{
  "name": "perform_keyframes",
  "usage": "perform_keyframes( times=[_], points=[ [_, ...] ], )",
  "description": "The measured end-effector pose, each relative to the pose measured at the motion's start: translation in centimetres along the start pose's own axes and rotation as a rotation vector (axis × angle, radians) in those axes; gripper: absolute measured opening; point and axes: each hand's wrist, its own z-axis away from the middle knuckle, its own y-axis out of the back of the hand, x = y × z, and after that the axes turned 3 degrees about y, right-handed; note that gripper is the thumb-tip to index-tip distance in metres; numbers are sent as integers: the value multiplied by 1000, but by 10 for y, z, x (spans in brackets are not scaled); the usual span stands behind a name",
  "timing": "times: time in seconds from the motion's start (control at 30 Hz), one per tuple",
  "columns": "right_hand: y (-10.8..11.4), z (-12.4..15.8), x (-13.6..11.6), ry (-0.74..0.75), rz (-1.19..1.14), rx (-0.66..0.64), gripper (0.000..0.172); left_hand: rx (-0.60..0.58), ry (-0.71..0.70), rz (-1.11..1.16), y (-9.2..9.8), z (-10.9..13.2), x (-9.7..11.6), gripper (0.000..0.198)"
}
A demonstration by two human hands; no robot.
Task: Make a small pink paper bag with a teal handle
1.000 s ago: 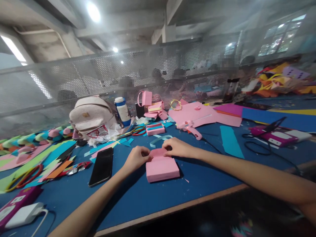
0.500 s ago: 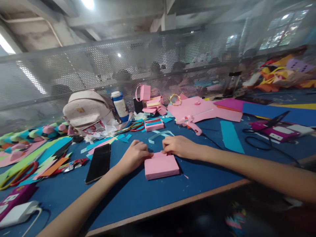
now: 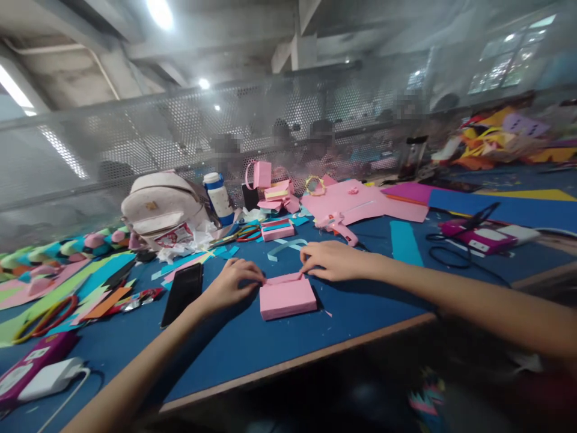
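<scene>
The left grip is curled, its fingertips pinching the far left corner of the pink folded sheet. The right grip seems to pinch the far right corner, though its fingertips are hard to see. The sheet lies flat near the front edge of the desk, with a black phone beside the left grip.

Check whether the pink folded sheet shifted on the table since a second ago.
No. The pink folded sheet keeps its gap to the black phone; only its far flap, raised before, now lies flat between the left hand and right hand.
</scene>
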Motion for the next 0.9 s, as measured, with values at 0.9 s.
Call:
perform_keyframes(
  times=[0.9],
  points=[
    [-7, 17, -34, 211, 163, 372, 41, -96, 50, 970, -7, -5, 29, 66]
  ],
)
